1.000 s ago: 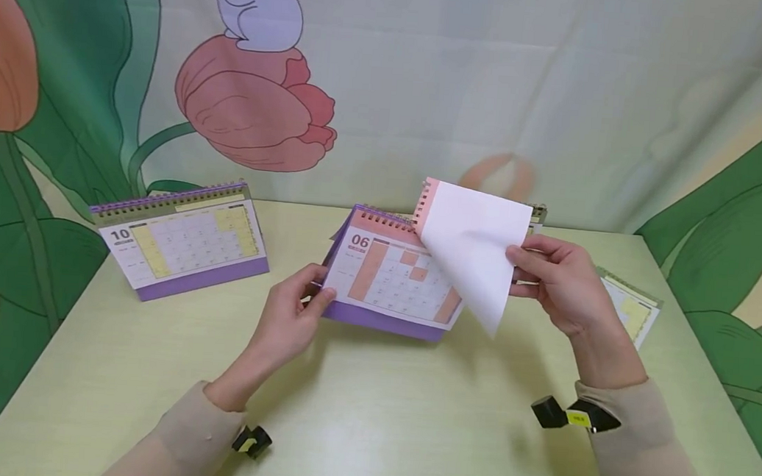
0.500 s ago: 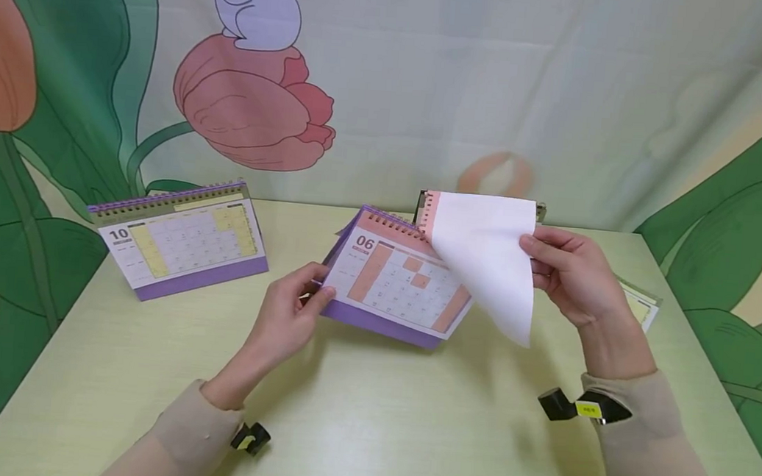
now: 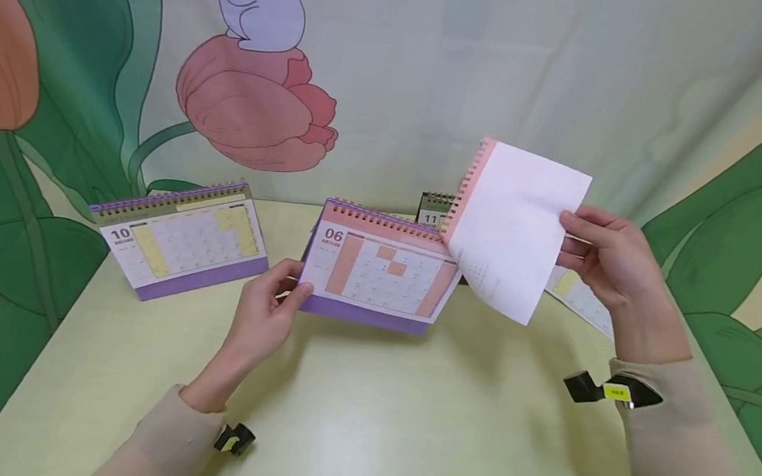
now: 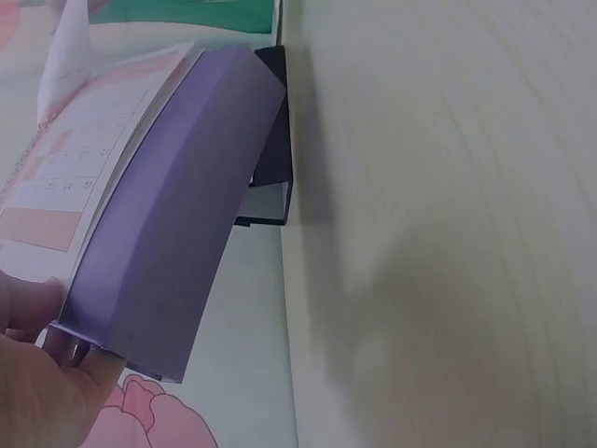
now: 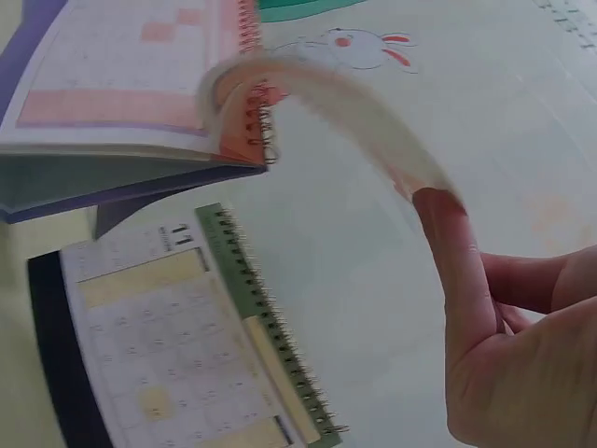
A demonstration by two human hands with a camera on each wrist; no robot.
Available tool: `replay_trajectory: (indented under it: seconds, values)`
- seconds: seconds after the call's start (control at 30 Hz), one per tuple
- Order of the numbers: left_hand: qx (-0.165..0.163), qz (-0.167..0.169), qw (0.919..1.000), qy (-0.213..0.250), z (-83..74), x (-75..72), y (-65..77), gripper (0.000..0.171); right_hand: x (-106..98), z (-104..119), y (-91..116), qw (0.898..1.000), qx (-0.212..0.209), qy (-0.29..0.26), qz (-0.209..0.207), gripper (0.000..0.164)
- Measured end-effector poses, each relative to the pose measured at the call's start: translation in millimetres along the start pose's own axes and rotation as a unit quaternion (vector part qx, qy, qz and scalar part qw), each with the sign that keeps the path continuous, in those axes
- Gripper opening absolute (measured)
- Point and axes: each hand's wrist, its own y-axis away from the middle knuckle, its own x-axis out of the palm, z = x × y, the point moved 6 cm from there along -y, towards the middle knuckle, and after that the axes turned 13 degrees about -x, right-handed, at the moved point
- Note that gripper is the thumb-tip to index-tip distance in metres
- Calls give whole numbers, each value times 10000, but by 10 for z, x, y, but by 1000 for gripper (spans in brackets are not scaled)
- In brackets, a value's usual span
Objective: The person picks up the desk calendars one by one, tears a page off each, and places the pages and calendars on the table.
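A purple-based desk calendar [image 3: 378,275] is held tilted at centre, seemingly just above the pale table [image 3: 369,414]. It looks light, its base stiff card, best gripped at a lower corner. The left hand [image 3: 266,307] does so: thumb in front, fingers behind the lower left. One page [image 3: 521,226] curls off to the right, its punched pink edge apart from the wire coil [image 3: 382,220] except near the right end. Thin, floppy paper, likely easy to tear or crease. The right hand [image 3: 618,269] pinches its outer edge between thumb and fingers.

The calendar reads "06"; finer print is illegible, and I find no brand. Beyond — a calendar marked "10" [image 3: 185,235] stands to the left, one marked "11" [image 5: 177,327] behind, and a partly hidden calendar [image 3: 579,300] at right, month unreadable.
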Motion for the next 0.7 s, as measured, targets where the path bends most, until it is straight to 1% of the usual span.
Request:
replay_trajectory:
  seconds: [0.07, 0.13, 0.17, 0.27, 0.33, 0.4, 0.5, 0.57, 0.7]
  values:
    - [-17, -17, 10000, -51, 19, -38, 4, 14, -75, -31, -13, 9999, 22, -13, -99, 10]
    - [-6, 34, 10000, -91, 26, -52, 5, 15, -120, -91, -32, 9999, 99, -46, -124, 9]
    - [-13, 31, 10000, -85, 32, -66, 6, 16, -142, -119, -40, 9997, 106, -152, -160, 8]
    - [-36, -132, 9999, -47, 60, -133, 24, 16, -248, -161, -43, 9978, 103, -533, -379, 5]
    - [-32, -250, 9997, -27, 88, -183, 38, 16, -342, -160, -35, 9960, 41, -680, -571, 4]
    - [-63, -331, 9994, -24, 118, -220, 52, 16, -437, -163, -24, 9948, -13, -654, -786, 5]
    - [-110, -287, 9995, 8, 140, -234, 56, 17, -529, -207, -28, 9937, -19, -502, -1006, 17]
    - [-135, -251, 9996, 59, 134, -237, 55, 17, -561, -243, -38, 9920, 2, -581, -1120, 21]
    - [-86, -180, 9998, 13, 101, -242, 53, 18, -613, -302, -44, 9876, 41, -770, -1366, 18]
